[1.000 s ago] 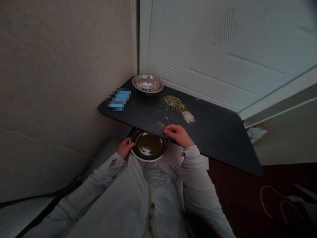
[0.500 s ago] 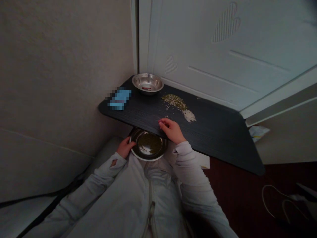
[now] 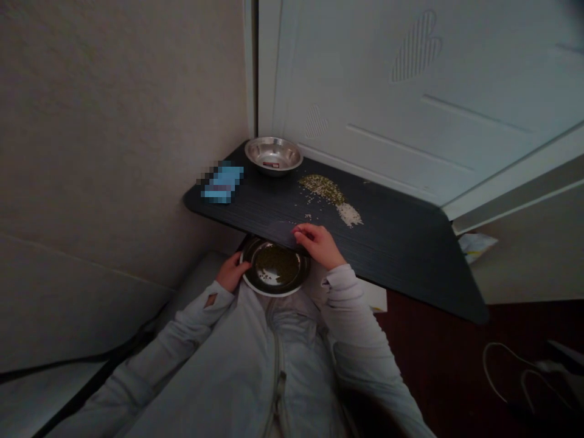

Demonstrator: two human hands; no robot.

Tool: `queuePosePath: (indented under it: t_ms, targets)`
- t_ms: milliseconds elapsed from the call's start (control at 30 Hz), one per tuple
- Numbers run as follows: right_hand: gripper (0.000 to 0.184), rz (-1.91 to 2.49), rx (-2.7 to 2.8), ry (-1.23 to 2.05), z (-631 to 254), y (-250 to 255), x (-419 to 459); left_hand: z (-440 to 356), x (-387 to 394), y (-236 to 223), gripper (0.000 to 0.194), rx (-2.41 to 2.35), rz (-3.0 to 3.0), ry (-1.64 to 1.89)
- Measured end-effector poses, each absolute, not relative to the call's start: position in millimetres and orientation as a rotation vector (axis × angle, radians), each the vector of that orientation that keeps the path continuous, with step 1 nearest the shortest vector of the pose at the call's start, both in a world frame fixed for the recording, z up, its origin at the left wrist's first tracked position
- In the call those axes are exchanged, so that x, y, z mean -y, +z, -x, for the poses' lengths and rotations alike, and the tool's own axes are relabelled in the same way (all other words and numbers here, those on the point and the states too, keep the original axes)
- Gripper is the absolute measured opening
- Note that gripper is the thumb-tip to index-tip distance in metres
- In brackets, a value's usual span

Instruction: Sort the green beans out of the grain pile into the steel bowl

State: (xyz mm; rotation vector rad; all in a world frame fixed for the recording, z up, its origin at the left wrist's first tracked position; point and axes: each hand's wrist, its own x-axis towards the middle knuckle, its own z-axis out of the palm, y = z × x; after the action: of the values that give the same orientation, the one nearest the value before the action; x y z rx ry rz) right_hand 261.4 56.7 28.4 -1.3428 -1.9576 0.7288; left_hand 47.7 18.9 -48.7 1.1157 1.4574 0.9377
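Observation:
My left hand (image 3: 230, 272) grips the left rim of a metal bowl (image 3: 276, 293), thumb over the edge. Small green grains that look like mung beans (image 3: 285, 263) lie inside it, with a few white grains at the lower left. The bowl sits at my lap, its far side partly under the table edge. My right hand (image 3: 319, 244) is closed, thumb and fingertips together, at the near edge of the black table (image 3: 401, 249). What is between those fingertips, if anything, is too small to tell. Beyond it lie a mixed green and white heap (image 3: 323, 187) and white rice-like grains (image 3: 349, 214).
A second metal bowl (image 3: 274, 156) with a small label inside stands at the table's back left corner. Left of it lies a blurred blue object (image 3: 223, 184). A wall and a white door (image 3: 365, 73) border the table. White cable (image 3: 489, 365) lies at lower right.
My right hand has shifted slightly toward the table's near edge. A faint line of small grains now shows just beyond its fingertips. My left hand and the bowl stay in place.

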Motion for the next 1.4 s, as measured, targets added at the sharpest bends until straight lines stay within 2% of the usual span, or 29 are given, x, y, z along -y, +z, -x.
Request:
queuePosePath:
  t_ms: [167, 300, 633, 1067, 1400]
  targets:
    - [0.024, 1.327, 1.571, 0.846, -274.0, 28.5, -57.9, -45.6, -19.1, -53.5, 0.035, -1.435, -1.126, 0.945]
    - [0.024, 1.379, 1.415, 0.79, -294.6, 27.7, -58.8, -44.2, -19.6, -56.8, 0.035, -1.437, -1.155, 0.945]
    - [0.024, 1.468, 1.804, 0.68, -299.6, 23.0, -55.3, -42.9, -21.8, -62.2, 0.035, -1.451, -1.158, 0.916]
    - [0.027, 1.542, 1.554, 0.572, -300.3, 19.2, -59.7, -46.2, -21.2, -52.1, 0.033, -1.45, -1.119, 0.904]
    - [0.026, 1.522, 1.686, 0.619, -300.1, 22.6, -56.4, -44.3, -22.6, -58.8, 0.037, -1.451, -1.158, 0.904]
